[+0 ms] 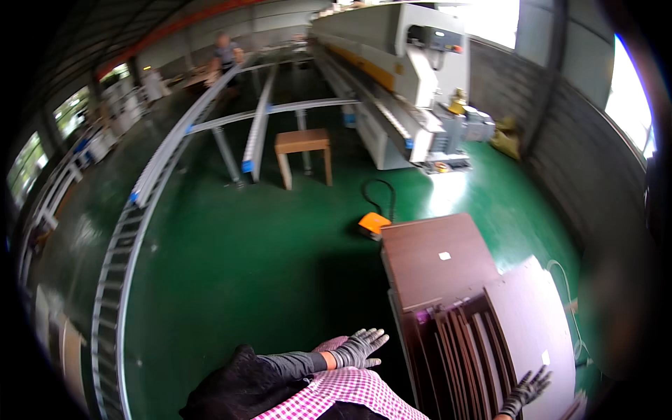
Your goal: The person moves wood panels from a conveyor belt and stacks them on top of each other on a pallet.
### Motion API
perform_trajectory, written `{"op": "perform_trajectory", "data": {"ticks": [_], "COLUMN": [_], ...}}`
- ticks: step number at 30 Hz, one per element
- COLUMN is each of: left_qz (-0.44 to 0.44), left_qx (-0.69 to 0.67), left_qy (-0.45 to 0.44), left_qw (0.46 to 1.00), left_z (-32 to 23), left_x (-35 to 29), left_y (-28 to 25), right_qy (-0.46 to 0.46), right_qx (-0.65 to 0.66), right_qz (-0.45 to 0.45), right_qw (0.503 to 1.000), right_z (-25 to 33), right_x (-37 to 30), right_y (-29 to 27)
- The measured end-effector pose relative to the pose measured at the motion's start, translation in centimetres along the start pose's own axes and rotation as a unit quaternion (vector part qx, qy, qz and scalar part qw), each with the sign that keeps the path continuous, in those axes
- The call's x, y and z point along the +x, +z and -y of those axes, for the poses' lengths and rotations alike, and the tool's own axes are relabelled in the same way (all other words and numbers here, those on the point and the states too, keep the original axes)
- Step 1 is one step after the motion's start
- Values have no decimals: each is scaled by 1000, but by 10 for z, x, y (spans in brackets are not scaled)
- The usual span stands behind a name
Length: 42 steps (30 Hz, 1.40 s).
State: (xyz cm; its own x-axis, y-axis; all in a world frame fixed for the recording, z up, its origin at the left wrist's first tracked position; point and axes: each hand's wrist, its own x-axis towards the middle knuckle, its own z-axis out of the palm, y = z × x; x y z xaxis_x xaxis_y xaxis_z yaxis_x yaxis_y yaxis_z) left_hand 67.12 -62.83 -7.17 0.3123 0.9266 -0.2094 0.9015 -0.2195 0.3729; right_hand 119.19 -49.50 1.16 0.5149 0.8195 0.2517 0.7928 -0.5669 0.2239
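My left hand (357,348) is in a striped grey glove, fingers stretched out, with nothing in it. It hovers over the floor just left of the stack of boards. My right hand (526,393), gloved alike, has its fingers spread over a pale purplish panel (533,315); whether it touches the panel I cannot tell. Several narrow dark-brown boards (462,357) stand on edge in a row left of that panel. Beyond them lies a flat brown board (437,255) with a small white label (444,256).
An orange foot pedal (374,224) with a black cable sits on the green floor (231,280). Farther off are a small wooden stool (302,142), a long grey machine (420,84) and metal support rails (259,129). A roller track (115,301) curves along the left. Another person (225,52) stands far back.
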Motion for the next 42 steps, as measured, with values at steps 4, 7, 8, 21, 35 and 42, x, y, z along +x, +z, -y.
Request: {"op": "perform_trajectory", "data": {"ticks": [4,7,8,21,35,42], "left_qz": [-12,-73,-86,-40,-78,-67], "left_qx": [35,42,22,-16,-69,-146], "left_qy": [-87,-130,-169,-228,-300,-342], "left_qw": [996,988,982,973,948,926], "left_z": [-5,2,-4,33,93,154], "left_x": [-35,-65,-78,-75,-53,-62], "left_y": [47,61,57,35,-8,-15], "right_qy": [-73,-95,-107,-93,-113,-17], "right_qx": [45,20,22,43,30,171], "right_qz": [-77,-50,-58,81,75,99], "right_qw": [993,994,992,991,990,980], "right_z": [-10,11,16,57,51,42], "right_x": [63,98,103,57,69,90], "right_y": [-6,9,28,34,52,97]}}
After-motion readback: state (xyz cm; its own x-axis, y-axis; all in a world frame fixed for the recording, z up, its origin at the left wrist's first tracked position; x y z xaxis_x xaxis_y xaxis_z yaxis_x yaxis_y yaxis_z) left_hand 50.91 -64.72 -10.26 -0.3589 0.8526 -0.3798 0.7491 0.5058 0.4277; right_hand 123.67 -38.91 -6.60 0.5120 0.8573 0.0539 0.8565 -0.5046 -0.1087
